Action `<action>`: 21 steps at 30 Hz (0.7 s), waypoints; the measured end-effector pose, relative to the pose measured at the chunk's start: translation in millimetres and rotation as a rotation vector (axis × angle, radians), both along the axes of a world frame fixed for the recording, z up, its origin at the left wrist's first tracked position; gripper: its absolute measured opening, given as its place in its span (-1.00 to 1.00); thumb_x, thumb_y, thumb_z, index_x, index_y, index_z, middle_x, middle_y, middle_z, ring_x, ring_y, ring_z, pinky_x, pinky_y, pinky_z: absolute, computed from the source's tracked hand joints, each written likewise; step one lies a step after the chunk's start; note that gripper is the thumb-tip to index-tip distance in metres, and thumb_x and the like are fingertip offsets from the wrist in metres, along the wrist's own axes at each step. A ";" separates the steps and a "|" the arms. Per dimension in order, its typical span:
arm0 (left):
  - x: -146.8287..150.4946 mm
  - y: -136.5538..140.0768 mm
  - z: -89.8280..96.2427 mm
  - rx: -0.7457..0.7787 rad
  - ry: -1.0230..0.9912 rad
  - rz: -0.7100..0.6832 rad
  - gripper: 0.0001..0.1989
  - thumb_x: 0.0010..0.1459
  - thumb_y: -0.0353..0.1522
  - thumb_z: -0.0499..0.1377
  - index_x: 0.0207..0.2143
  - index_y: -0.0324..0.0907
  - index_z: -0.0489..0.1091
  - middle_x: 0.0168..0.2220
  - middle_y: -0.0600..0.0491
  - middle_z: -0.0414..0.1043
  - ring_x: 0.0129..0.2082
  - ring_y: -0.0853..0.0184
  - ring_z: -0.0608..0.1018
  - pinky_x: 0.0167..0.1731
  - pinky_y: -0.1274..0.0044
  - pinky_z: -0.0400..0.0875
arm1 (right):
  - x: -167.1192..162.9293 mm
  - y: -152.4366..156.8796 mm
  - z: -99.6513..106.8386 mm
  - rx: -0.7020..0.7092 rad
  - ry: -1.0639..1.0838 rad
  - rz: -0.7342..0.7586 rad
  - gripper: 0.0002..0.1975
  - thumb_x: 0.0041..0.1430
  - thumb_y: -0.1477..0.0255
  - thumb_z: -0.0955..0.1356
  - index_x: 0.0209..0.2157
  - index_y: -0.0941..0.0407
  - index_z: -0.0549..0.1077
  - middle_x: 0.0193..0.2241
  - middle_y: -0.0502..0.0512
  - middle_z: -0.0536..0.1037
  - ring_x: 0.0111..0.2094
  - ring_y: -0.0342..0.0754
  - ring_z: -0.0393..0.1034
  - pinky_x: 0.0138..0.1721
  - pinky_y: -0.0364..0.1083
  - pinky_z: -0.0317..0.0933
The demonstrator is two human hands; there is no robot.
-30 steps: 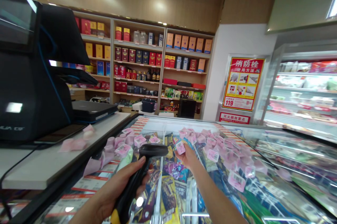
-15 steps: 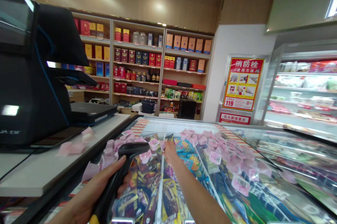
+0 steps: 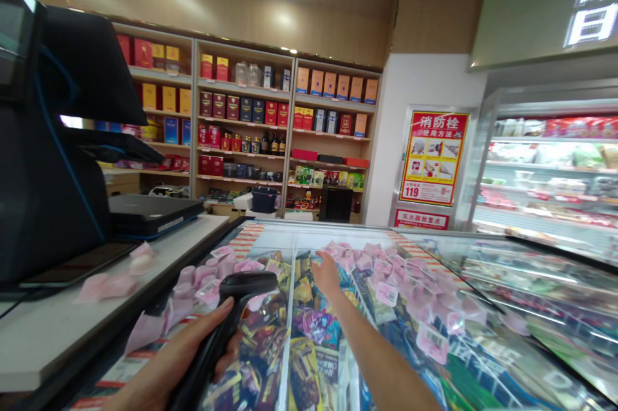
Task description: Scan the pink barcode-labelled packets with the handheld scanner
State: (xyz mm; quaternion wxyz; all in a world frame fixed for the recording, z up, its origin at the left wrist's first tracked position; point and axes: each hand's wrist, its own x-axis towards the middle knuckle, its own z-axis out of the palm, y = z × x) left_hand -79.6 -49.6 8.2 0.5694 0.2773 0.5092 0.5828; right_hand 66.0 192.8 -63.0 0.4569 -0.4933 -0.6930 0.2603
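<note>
My left hand [image 3: 219, 340] is wrapped round the handle of a black barcode scanner [image 3: 248, 283], whose head points right over a glass-topped freezer [image 3: 270, 237]. My right hand [image 3: 327, 274] reaches forward above the glass, fingers partly extended and apart, with nothing visible in them. Just beyond and to its right lies a heap of pink paper labels [image 3: 371, 259], some showing barcodes. Another group of pink labels [image 3: 197, 279] lies along the left side, behind the scanner. Under the glass are packaged ice creams [image 3: 306, 366] in several compartments.
On the left, a white counter [image 3: 43, 343] carries a black checkout machine [image 3: 53, 160] and several loose pink pieces [image 3: 109, 285]. Shelves of boxes and bottles [image 3: 244, 108] stand behind the freezer. A lit refrigerated cabinet [image 3: 545, 172] is at the right.
My right hand has moved right, away from the pink labels near the scanner head, and no label shows at its fingers now. The view has shifted slightly right; the scanner stays in my left hand.
</note>
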 end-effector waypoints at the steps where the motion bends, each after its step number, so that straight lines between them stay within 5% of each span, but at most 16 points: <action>1: 0.6 2.5 -3.0 -0.006 -0.008 -0.016 -0.69 -0.16 -0.17 0.14 -0.46 -0.25 0.31 -0.69 0.10 0.30 -0.75 0.50 0.29 -0.76 0.65 0.20 | 16.5 5.9 3.4 0.026 -0.024 -0.025 -0.60 -0.14 0.63 0.21 -0.17 0.22 0.32 -0.08 0.21 0.27 0.01 0.03 0.03 0.03 -0.04 -0.17; 4: 3.5 9.5 -9.9 -0.011 -0.042 -0.093 -0.69 -0.13 -0.15 0.11 -0.44 -0.23 0.30 -0.69 0.12 0.29 -0.75 0.52 0.28 -0.76 0.68 0.17 | 56.7 22.4 7.7 0.134 -0.314 -0.185 -0.56 -0.13 0.67 0.19 -0.12 0.21 0.30 0.00 0.23 0.17 0.04 0.05 -0.03 0.03 -0.03 -0.17; 8: 12.1 14.3 -10.2 -0.016 -0.008 -0.094 -0.70 -0.13 -0.15 0.11 -0.47 -0.23 0.29 -0.69 0.14 0.27 -0.76 0.54 0.27 -0.77 0.70 0.13 | 82.8 36.1 2.3 0.110 -0.575 -0.193 -0.57 -0.11 0.67 0.19 -0.13 0.15 0.31 -0.04 0.18 0.24 0.00 0.06 0.05 -0.03 0.00 -0.10; 21: 29.4 11.1 -7.8 -0.027 -0.070 -0.222 -0.68 -0.10 -0.14 0.08 -0.41 -0.23 0.29 -0.70 0.15 0.25 -0.77 0.54 0.26 -0.75 0.70 0.10 | 92.9 27.0 -5.0 -0.056 -0.253 -0.080 -0.87 -0.08 0.47 0.25 -0.45 0.18 0.40 -0.56 0.03 0.47 -0.51 -0.15 0.35 -0.49 -0.22 0.17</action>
